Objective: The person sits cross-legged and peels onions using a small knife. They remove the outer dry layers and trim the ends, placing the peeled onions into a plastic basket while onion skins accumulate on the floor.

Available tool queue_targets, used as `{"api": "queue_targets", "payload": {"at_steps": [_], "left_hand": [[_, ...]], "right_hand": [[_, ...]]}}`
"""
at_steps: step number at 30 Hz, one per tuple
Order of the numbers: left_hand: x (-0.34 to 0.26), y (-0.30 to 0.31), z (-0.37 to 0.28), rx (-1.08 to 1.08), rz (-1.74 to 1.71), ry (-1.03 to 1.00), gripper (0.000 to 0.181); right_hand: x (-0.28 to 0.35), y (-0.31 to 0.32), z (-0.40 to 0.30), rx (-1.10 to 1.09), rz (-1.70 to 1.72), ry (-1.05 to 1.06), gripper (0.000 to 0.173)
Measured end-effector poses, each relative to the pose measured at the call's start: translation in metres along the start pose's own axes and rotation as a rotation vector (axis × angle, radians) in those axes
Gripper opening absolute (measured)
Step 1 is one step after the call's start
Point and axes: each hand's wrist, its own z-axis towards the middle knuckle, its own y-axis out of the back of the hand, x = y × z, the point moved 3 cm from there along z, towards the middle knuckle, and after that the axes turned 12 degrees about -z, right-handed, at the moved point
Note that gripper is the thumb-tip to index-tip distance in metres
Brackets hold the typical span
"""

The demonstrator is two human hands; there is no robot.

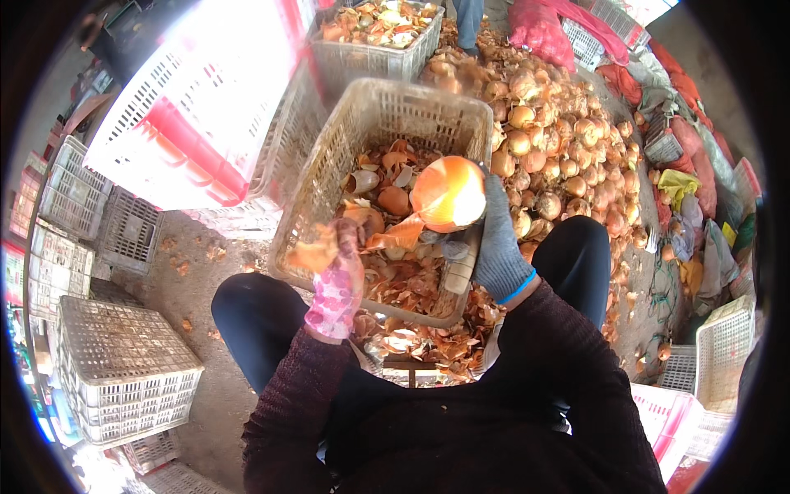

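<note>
My right hand, in a grey knit glove with a blue cuff, grips a large yellow onion from its right side. A strip of loose skin hangs off the onion's lower left towards my other hand. My left hand, in a pink patterned glove, pinches a blurred piece of dry onion skin. Both hands are over a dirty plastic crate standing between my knees. Inside it lie onion skins and a few whole onions; the held onion hides part of them.
A large onion heap spreads beyond the crate to the right. White and red crates are stacked at left, near another crate of peelings. A person's leg stands behind. Upturned crates line the left; sacks the right.
</note>
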Motion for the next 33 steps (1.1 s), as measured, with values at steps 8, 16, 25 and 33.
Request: {"api": "queue_targets", "payload": {"at_steps": [8,16,25,33], "left_hand": [[-0.007,-0.019,0.036,0.461,1.053,-0.123,0.025],[0.023,-0.019,0.036,0.686,0.516,0.467,0.109],[-0.067,-0.058,-0.001,1.035,-0.666,0.689,0.104],[-0.082,-0.034,-0.011,0.518,-0.817,0.455,0.113]], "right_hand": [[0.021,0.024,0.0,-0.052,-0.069,0.172,0.07],[0.023,0.065,-0.012,0.054,-0.4,0.257,0.065],[0.023,0.013,-0.027,0.5,-0.588,0.448,0.096],[0.03,0.014,-0.011,0.431,-1.047,0.703,0.1]]}}
